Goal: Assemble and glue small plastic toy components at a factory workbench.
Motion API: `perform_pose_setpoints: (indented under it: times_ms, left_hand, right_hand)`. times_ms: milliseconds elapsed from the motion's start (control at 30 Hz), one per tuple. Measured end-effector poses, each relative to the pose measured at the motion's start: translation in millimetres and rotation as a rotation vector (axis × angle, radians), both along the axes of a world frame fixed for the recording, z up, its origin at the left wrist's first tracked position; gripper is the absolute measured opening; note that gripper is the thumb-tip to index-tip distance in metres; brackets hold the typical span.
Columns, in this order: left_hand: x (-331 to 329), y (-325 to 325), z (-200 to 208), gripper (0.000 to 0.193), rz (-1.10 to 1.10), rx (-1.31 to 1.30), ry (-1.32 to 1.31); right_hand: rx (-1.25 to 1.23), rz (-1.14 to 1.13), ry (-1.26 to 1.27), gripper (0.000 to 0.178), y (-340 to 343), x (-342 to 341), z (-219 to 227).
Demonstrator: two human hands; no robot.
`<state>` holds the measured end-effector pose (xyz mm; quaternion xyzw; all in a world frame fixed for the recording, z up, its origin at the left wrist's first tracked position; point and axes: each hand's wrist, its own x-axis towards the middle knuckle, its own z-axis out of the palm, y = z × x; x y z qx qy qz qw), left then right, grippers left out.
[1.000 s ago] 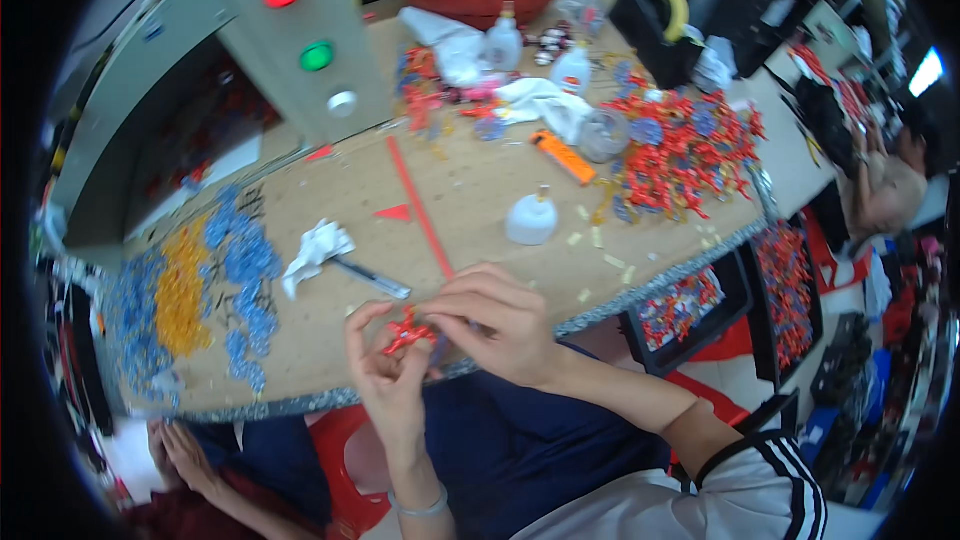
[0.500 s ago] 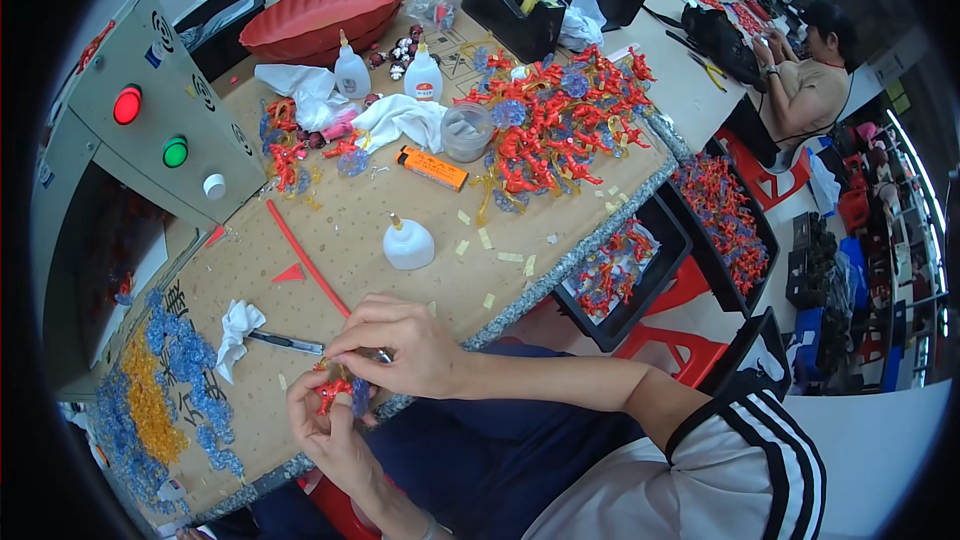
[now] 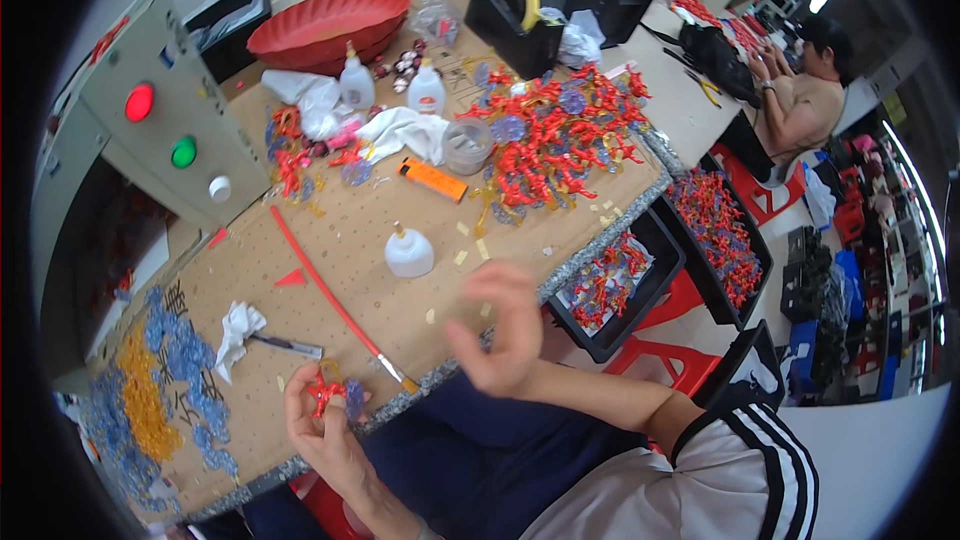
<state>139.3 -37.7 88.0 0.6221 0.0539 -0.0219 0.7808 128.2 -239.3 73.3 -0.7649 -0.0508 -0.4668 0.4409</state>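
My left hand point(image 3: 328, 430) is closed on a small red plastic figurine point(image 3: 324, 392) with clear yellow and blue-purple parts, near the table's front edge. My right hand point(image 3: 505, 330) is raised over the edge to the right, blurred by motion. Its thumb and fingers look apart, with nothing visible between them. Between the hands lies a long red-handled brush point(image 3: 330, 290), its bristles toward me. A utility knife point(image 3: 288, 346) rests beside a crumpled white tissue point(image 3: 238, 338). Beyond the right hand stands a white squeeze bottle point(image 3: 409, 253).
Many similar figurines are heaped point(image 3: 560, 135) at the far right. Blue pieces point(image 3: 180, 340) and yellow pieces point(image 3: 150, 405) lie at left, near a grey machine point(image 3: 160, 110). Black bins point(image 3: 630, 315) stand below the right edge. A co-worker point(image 3: 800, 100) sits at the far right.
My right hand has left the figurine and moved right and up, its fingers parting. The brush's bristle end now shows. My left hand keeps its hold on the figurine.
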Motion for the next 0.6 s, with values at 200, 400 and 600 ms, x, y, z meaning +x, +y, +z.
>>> perform_pose_setpoints:
  times_ms: [200,400,600]
  left_hand:
    - [4,-15,-3,0.035,-0.056,-0.108,0.064]
    - [-6,14,4,0.039,-0.046,-0.146,0.027]
    - [-7,4,1,0.037,-0.045,-0.142,0.009]
  right_hand:
    - [0.116,-0.021,0.408,0.077,-32,6,-2]
    - [0.070,0.079,0.494,0.074,-1,27,7]
    - [0.106,0.110,0.511,0.055,-6,40,-3]
